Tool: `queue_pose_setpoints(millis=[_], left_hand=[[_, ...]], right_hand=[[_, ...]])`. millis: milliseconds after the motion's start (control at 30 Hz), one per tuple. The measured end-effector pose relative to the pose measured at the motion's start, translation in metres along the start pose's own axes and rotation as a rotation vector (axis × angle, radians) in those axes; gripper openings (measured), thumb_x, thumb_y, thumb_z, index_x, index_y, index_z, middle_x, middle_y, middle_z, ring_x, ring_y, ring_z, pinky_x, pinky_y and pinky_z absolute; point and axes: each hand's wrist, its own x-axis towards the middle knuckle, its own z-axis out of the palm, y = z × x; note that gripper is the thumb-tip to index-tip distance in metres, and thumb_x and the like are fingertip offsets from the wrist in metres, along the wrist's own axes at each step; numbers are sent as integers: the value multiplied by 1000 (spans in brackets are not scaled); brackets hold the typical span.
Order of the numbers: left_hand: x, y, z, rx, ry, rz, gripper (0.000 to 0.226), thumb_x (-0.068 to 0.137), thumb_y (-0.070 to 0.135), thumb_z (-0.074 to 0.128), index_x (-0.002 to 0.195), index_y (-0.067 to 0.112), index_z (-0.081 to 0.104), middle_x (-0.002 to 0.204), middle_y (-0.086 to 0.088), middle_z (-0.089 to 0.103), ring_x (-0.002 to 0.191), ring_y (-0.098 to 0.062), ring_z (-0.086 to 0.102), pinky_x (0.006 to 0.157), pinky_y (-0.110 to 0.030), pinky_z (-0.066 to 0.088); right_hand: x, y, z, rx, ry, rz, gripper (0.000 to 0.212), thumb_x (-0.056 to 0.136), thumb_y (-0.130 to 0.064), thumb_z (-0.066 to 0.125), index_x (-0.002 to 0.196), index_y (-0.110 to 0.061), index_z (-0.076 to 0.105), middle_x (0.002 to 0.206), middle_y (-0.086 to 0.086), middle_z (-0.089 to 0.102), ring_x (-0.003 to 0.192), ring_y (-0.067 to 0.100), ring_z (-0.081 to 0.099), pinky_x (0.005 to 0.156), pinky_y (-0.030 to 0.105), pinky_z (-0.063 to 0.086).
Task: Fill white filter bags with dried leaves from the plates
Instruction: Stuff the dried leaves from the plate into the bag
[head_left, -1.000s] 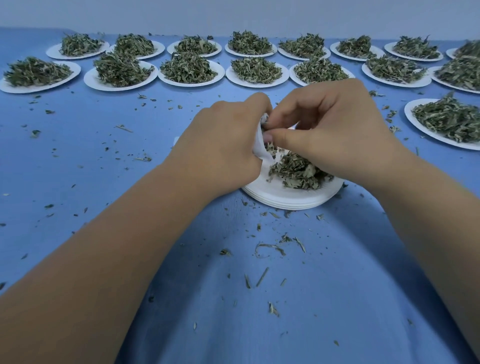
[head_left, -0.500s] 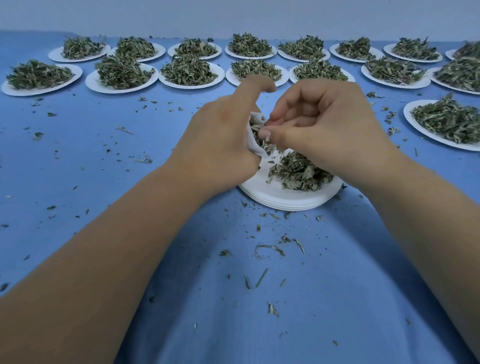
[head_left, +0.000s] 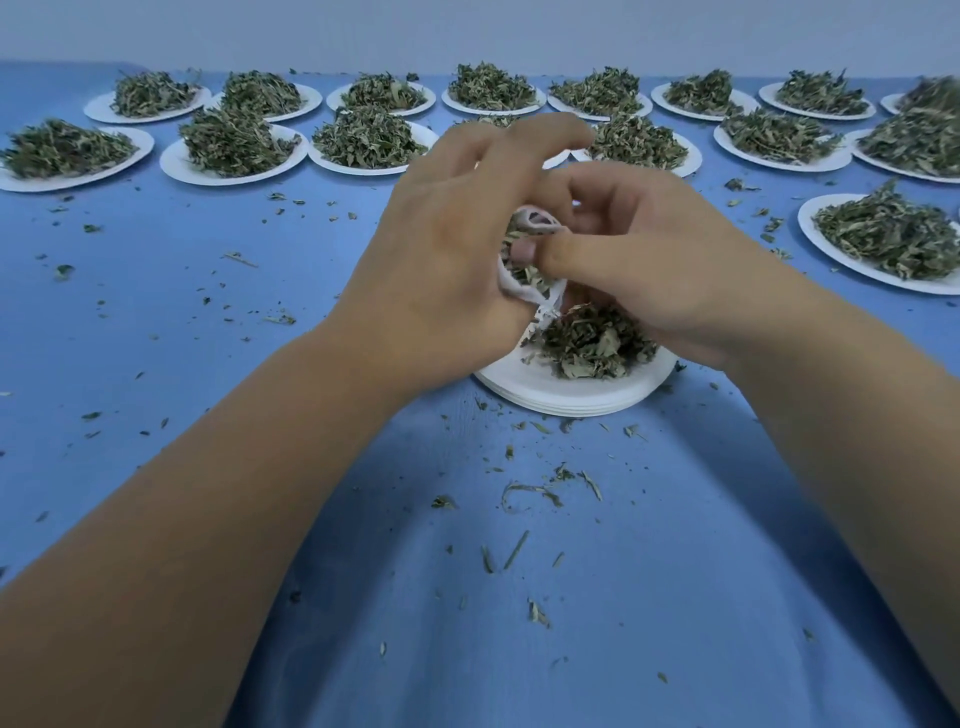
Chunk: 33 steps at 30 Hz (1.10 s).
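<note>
Filter bag (head_left: 519, 288), white, leaves showing in its open mouth, is held up between both hands just above the near plate stack (head_left: 561, 397). Left hand (head_left: 447, 270) cups the bag from the left side; its fingers (head_left: 519, 143) arch loosely over the top, partly blurred. Right hand (head_left: 654, 265) has its fingers curled, thumb tip pinching at the bag's mouth; whether it pinches cloth alone or leaves too, cannot tell. Dried leaves (head_left: 592, 340) lie in a small heap on the top plate of the stack, directly under the bag. Counter (head_left: 467, 623) is covered in blue cloth, with loose leaf scraps (head_left: 524, 491) scattered near the stack. Two rows of heaped plates (head_left: 234, 156) run along the far edge. One more heaped plate (head_left: 883, 244) sits at right.
</note>
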Motion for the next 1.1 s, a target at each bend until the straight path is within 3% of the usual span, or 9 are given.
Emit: queue_pose_setpoints(millis=[133, 233, 300, 400, 467, 533, 733, 933, 1100], left_hand=[[1, -5, -1, 3, 2, 40, 72, 78, 23, 77, 141, 10, 47, 132, 6, 52, 128, -17, 46, 105, -28, 38], [-3, -10, -5, -125, -48, -84, 72, 84, 32, 76, 144, 15, 41, 142, 6, 46, 134, -10, 42, 107, -23, 35], [-5, -11, -8, -205, -26, -172, 53, 90, 29, 65, 138, 16, 45, 135, 5, 50, 127, -10, 47, 103, -25, 39], [-2, -8, -11, -195, 102, -230, 20, 93, 24, 56, 108, 11, 58, 103, -1, 60, 94, -13, 56, 82, -32, 48], [-1, -5, -11, -194, 121, -248, 15, 93, 23, 58, 89, 9, 60, 79, -2, 58, 73, -14, 53, 66, -26, 45], [-1, -2, -8, -163, 134, -261, 17, 92, 22, 61, 80, 10, 59, 67, 5, 54, 62, -11, 48, 59, -16, 38], [-1, -5, -7, -116, 168, -292, 15, 90, 23, 62, 76, 16, 59, 63, 10, 55, 58, -5, 49, 56, -13, 38], [-2, -14, 1, 27, 70, -322, 14, 86, 39, 64, 82, 26, 63, 63, 16, 57, 63, -7, 58, 62, -27, 51], [-2, -16, 1, -19, 92, -338, 2, 87, 21, 64, 85, 20, 65, 64, 11, 58, 60, -5, 55, 59, -13, 45]], right_hand=[[1, 4, -6, 64, 131, -27, 9, 87, 0, 70, 90, -7, 64, 75, 13, 61, 63, 18, 56, 62, 34, 43], [2, 6, -8, 48, 211, -42, 11, 81, -5, 72, 82, -15, 68, 69, 7, 57, 57, 14, 52, 58, 31, 45], [3, 6, -9, 46, 248, -53, 11, 76, -10, 75, 76, -20, 70, 65, 4, 57, 56, 15, 50, 56, 30, 46], [3, 7, -10, 28, 250, -80, 13, 77, -12, 79, 75, -21, 70, 63, -1, 60, 56, 11, 54, 56, 28, 47], [3, 9, -9, 7, 256, -102, 17, 80, -12, 82, 76, -22, 69, 67, 1, 61, 56, 8, 57, 57, 28, 47], [4, 9, -8, -20, 275, -123, 18, 81, -12, 82, 76, -21, 68, 74, 8, 61, 58, 10, 58, 58, 30, 47], [4, 8, -7, -46, 344, -171, 19, 80, -10, 82, 76, -22, 68, 73, -4, 67, 60, 10, 64, 59, 28, 48], [4, 9, -7, -55, 320, -81, 8, 88, -16, 75, 82, -18, 70, 75, -5, 65, 64, 8, 60, 64, 25, 51], [0, 8, -4, -139, 287, -89, 19, 82, -31, 84, 82, -21, 68, 79, -13, 66, 61, 6, 59, 54, 16, 43]])
